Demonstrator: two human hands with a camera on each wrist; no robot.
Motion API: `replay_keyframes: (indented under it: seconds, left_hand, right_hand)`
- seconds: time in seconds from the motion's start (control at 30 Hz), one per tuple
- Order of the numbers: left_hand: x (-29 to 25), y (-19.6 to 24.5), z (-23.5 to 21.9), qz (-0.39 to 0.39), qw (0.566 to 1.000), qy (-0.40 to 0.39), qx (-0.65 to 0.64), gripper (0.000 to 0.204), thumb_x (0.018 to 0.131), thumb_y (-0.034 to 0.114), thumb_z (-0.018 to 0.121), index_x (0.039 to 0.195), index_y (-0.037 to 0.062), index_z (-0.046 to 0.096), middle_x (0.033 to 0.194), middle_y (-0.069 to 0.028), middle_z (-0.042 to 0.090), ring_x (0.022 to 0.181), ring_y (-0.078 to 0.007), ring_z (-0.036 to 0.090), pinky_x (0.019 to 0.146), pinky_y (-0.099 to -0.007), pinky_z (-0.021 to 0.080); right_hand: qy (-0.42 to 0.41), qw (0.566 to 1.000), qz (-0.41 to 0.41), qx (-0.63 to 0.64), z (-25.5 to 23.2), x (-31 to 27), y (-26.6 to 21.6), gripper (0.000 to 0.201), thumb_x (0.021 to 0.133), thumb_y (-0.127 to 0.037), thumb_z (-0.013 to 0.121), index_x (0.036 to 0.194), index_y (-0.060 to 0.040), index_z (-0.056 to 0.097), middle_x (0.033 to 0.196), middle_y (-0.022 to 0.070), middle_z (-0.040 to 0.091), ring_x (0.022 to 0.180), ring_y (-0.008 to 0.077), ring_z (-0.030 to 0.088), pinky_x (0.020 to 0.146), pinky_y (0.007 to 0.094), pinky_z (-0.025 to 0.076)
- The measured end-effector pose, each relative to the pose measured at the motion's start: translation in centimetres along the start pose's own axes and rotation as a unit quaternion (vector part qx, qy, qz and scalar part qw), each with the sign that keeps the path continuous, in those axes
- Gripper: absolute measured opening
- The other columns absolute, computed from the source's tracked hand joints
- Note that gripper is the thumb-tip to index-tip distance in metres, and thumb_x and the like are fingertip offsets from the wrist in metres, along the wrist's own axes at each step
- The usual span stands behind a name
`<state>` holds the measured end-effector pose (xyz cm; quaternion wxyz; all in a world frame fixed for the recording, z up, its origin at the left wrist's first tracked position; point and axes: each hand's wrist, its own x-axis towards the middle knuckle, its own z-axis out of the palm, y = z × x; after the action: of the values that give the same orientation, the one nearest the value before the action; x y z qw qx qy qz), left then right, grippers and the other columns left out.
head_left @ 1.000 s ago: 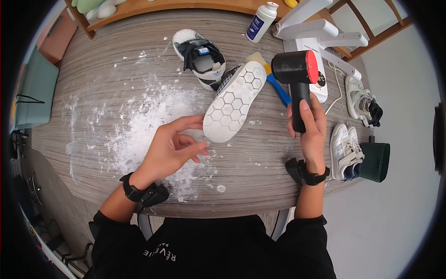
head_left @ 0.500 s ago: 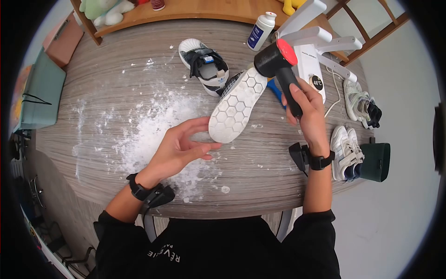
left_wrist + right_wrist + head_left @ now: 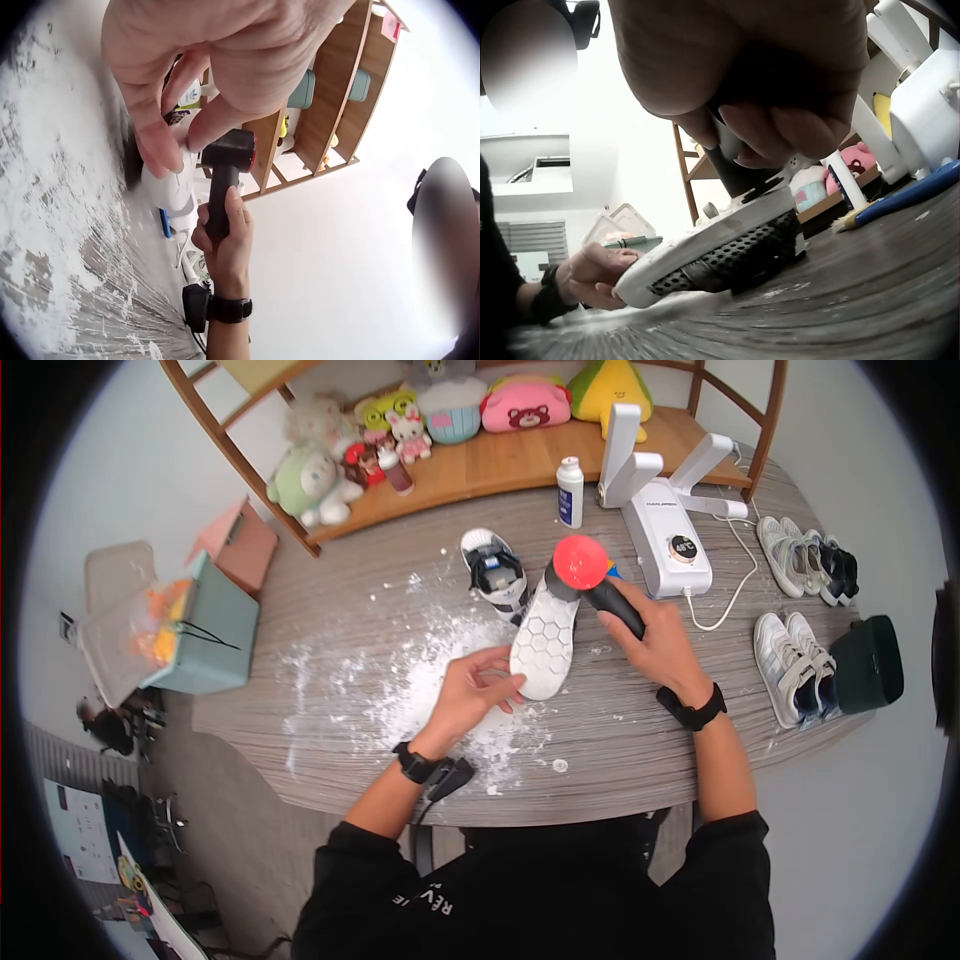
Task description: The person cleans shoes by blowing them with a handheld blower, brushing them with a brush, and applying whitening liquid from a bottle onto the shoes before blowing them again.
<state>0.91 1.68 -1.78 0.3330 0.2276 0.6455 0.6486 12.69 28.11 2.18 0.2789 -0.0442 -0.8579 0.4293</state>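
Note:
A sneaker lies sole up, its white hexagon-patterned sole (image 3: 543,650) facing me and its black knit upper (image 3: 727,259) toward the table. My left hand (image 3: 466,698) pinches the sole's near end, thumb on top and fingers at the side. In my right hand (image 3: 656,640) is the black handle of a hammer-shaped handheld tool with a round red cap (image 3: 580,563). The tool's head is right against the far end of the sole; its working face is hidden in the head view. Behind it stands the other sneaker (image 3: 497,575), upright.
White powder (image 3: 425,680) is scattered over the table. Farther back are a white bottle (image 3: 570,495), a white shoe dryer (image 3: 668,540) with raised arms, and a blue-handled brush (image 3: 907,199). More sneakers (image 3: 790,665) and a dark green box (image 3: 868,665) line the right edge.
The tool has come from above the table right of the shoe onto the sole's far end. My left thumb has closed onto the near end. The head view has swung up and left.

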Motion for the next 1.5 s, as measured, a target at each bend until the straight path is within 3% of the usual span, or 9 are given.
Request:
replay_keyframes:
  seconds: [0.1,0.17,0.27,0.37,0.7,0.93,1.17,1.37,1.5]
  left_hand:
    - [0.3,-0.1,0.3,-0.015,0.998,-0.042,0.046,0.033,0.093,0.005,0.075,0.121,-0.009,0.066,0.09,-0.0093,0.072,0.069,-0.0115,0.068,0.054,-0.0244,0.055]
    - [0.6,0.0,0.0,-0.015,0.995,-0.059,0.082,0.029,0.093,0.005,0.074,0.117,-0.0086,0.067,0.086,-0.0085,0.072,0.069,-0.0109,0.067,0.054,-0.0241,0.054]
    - [1.0,0.3,-0.2,-0.002,0.992,-0.06,0.115,0.02,0.092,0.005,0.074,0.106,-0.0074,0.069,0.08,-0.0081,0.072,0.067,-0.0111,0.067,0.053,-0.0242,0.053]
    - [1.1,0.2,-0.5,0.002,0.994,-0.042,0.104,0.018,0.091,0.005,0.074,0.102,-0.0069,0.067,0.082,-0.011,0.073,0.068,-0.0149,0.069,0.053,-0.026,0.054]
    - [1.5,0.1,-1.1,0.014,0.998,0.03,0.053,0.022,0.097,0.011,0.07,0.11,-0.005,0.063,0.08,-0.0096,0.071,0.061,-0.0124,0.065,0.049,-0.0257,0.05]
    - [1.1,0.7,-0.6,-0.008,0.995,-0.006,0.095,0.017,0.097,0.013,0.072,0.094,-0.004,0.069,0.08,-0.0079,0.071,0.061,-0.0112,0.065,0.051,-0.0248,0.051]
    - [1.8,0.5,-1.8,0.007,0.994,-0.032,0.104,0.015,0.094,0.01,0.074,0.092,-0.0047,0.071,0.077,-0.0073,0.07,0.06,-0.0114,0.064,0.051,-0.0261,0.05]
    - [2.3,0.6,-2.7,-0.028,0.996,0.039,0.08,0.005,0.084,-0.001,0.075,0.087,-0.0056,0.074,0.066,-0.004,0.066,0.048,-0.0059,0.049,0.044,-0.0228,0.033]
    - [2.4,1.3,-2.4,-0.061,0.992,0.053,0.094,0.004,0.084,-0.002,0.074,0.087,-0.0051,0.074,0.065,-0.0032,0.065,0.048,-0.0055,0.049,0.044,-0.0229,0.033]
  right_hand:
    - [-0.019,0.992,0.002,-0.126,-0.7,-0.3,0.0,0.046,0.094,-0.029,0.071,0.131,-0.0036,0.062,0.095,0.0251,0.072,0.081,0.044,0.07,0.067,0.0464,0.054]
    - [-0.015,0.978,-0.062,-0.197,-0.5,-0.5,0.5,0.048,0.093,-0.033,0.07,0.132,-0.0069,0.061,0.094,0.0235,0.073,0.08,0.0438,0.069,0.066,0.0501,0.055]
    - [-0.007,0.972,-0.081,-0.222,-0.4,-0.7,-0.3,0.048,0.093,-0.032,0.07,0.134,-0.0088,0.061,0.092,0.0219,0.073,0.079,0.0438,0.069,0.065,0.0503,0.055]
    - [0.004,0.968,-0.114,-0.225,-0.5,-0.8,-0.3,0.049,0.091,-0.033,0.071,0.132,-0.0082,0.062,0.088,0.0219,0.072,0.074,0.0427,0.069,0.062,0.0496,0.055]
    - [-0.004,0.962,-0.116,-0.248,-1.1,-0.8,0.1,0.048,0.091,-0.033,0.073,0.13,-0.0073,0.063,0.079,0.0204,0.07,0.065,0.0402,0.068,0.057,0.0485,0.052]
    - [-0.003,0.971,-0.099,-0.217,-0.8,-0.9,0.4,0.046,0.092,-0.031,0.072,0.13,-0.0069,0.062,0.086,0.0216,0.072,0.071,0.0421,0.069,0.06,0.0483,0.053]
    - [0.005,0.98,-0.065,-0.19,-1.0,-0.6,0.8,0.044,0.093,-0.032,0.07,0.125,-0.0025,0.061,0.089,0.0219,0.073,0.072,0.0426,0.069,0.062,0.0497,0.053]
    - [0.01,0.977,-0.07,-0.203,-0.8,-0.7,0.9,0.044,0.093,-0.034,0.071,0.124,-0.0045,0.062,0.086,0.02,0.073,0.067,0.0402,0.068,0.058,0.0473,0.053]
    - [-0.04,0.975,-0.105,-0.189,-0.3,-0.7,0.8,0.042,0.091,-0.034,0.072,0.123,-0.0078,0.064,0.082,0.0186,0.072,0.065,0.0385,0.068,0.056,0.0444,0.052]
